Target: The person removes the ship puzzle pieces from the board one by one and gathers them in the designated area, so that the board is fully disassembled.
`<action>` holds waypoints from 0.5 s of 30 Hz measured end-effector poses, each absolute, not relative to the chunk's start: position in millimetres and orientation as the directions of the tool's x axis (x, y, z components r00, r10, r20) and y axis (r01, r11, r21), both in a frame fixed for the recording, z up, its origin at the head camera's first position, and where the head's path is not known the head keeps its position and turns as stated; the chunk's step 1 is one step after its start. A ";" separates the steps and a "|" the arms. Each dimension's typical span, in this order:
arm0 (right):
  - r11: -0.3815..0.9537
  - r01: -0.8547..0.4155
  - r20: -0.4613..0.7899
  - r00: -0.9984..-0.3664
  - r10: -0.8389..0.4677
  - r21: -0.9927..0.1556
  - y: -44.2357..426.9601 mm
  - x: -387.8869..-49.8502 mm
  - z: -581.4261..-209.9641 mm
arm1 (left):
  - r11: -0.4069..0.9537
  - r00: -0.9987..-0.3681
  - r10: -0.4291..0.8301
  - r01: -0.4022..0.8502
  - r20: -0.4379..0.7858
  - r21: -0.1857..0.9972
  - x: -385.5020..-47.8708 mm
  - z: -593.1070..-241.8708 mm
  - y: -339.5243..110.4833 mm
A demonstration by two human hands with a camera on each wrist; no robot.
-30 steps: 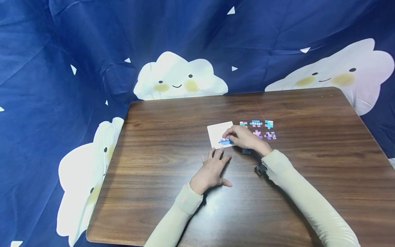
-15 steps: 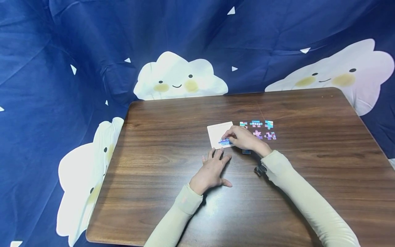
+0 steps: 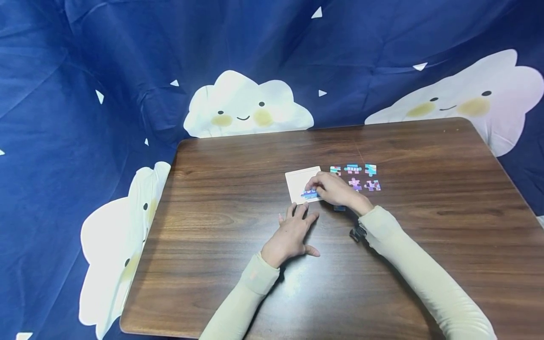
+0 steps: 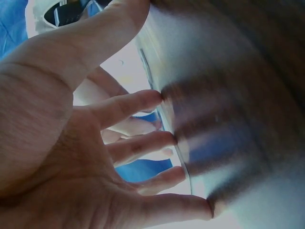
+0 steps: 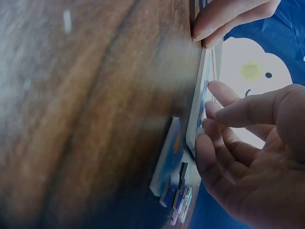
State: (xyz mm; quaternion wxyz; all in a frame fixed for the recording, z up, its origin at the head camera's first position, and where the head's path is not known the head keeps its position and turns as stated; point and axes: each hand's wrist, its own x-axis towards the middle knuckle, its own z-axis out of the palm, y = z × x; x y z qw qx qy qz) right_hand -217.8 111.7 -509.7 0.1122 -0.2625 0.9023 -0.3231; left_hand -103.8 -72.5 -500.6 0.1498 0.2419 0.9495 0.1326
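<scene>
A white puzzle tray (image 3: 297, 181) lies on the table, with joined blue puzzle pieces (image 3: 310, 194) along its near edge. My right hand (image 3: 337, 190) reaches over the tray's right side, fingers bent, thumb and index finger at a blue piece there. In the right wrist view the fingertips (image 5: 204, 139) meet the tray's surface, and the hand partly covers the piece. My left hand (image 3: 287, 239) rests with fingers spread on the table, its fingertips at the tray's near edge. In the left wrist view those fingertips (image 4: 167, 138) reach the tray side, holding nothing.
Several loose puzzle pieces (image 3: 352, 169) lie to the right of the tray, some partly behind the right hand. One blue piece (image 3: 339, 208) sits just under the right wrist. A blue cloth with cloud faces (image 3: 248, 106) hangs behind the brown wooden table (image 3: 221, 189).
My right thumb and fingertips have shifted very slightly left over the blue pieces. The left hand stays in place, and the loose pieces have not moved.
</scene>
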 end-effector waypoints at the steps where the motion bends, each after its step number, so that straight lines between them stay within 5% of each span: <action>1: 0.654 -0.407 -0.028 -0.836 -0.548 -0.638 111.5 -218.2 -509.9 | 0.848 -0.838 0.499 0.419 -0.220 0.326 -104.0 -500.6 -72.6; 15: 0.687 -0.400 -0.036 -0.849 -0.526 -0.607 110.9 -215.6 -508.5 | 0.846 -0.836 0.503 0.423 -0.221 0.325 -103.7 -499.2 -72.9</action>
